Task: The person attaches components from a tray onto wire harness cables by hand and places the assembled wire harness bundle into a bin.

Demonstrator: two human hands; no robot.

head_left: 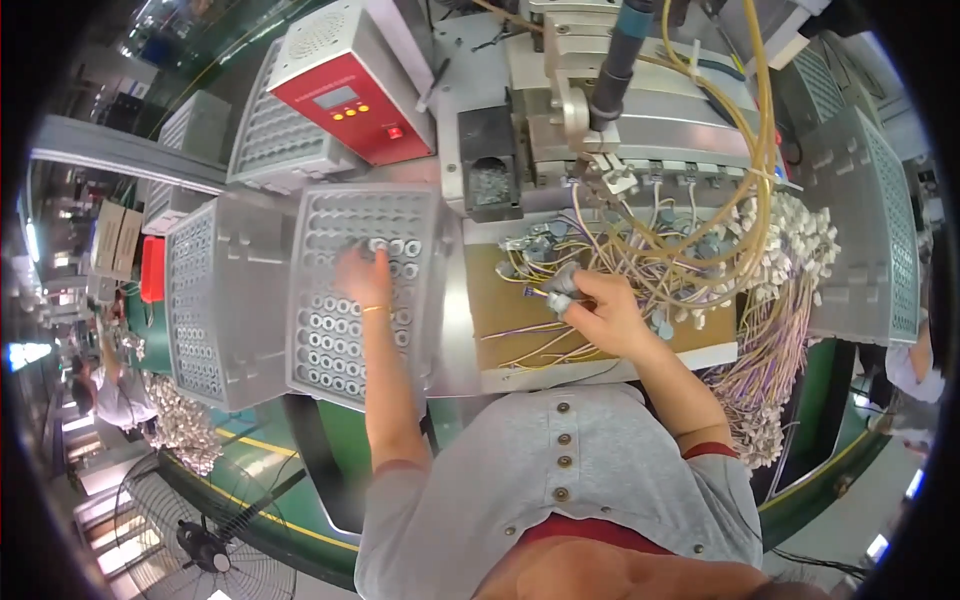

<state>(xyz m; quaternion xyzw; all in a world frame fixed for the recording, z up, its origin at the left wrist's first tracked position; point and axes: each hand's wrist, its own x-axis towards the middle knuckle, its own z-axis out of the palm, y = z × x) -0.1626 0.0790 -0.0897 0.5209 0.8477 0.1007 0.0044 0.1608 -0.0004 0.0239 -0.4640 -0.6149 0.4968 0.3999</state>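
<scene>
My left hand point(363, 277) is over a grey plastic tray point(432, 310) with rows of round pockets. Many pockets in the tray hold pale ring-shaped parts point(330, 323). Its fingers are smeared by motion, so whether they grip a ring does not show. On the right, the fingers of my right hand point(608, 312) pinch a small grey round part point(562, 282) with thin wires. This hand is above a brown work board point(490, 300), beside a tangle of white, yellow and purple wires point(640, 255) with grey pieces among them.
A red and white control box point(350, 105) stands behind the tray. More trays point(205, 290) stack up at the left. A metal machine point(640, 130) with a black bin point(490, 180) and yellow hoses is at the back. Bundled wires point(775, 350) hang off the right edge.
</scene>
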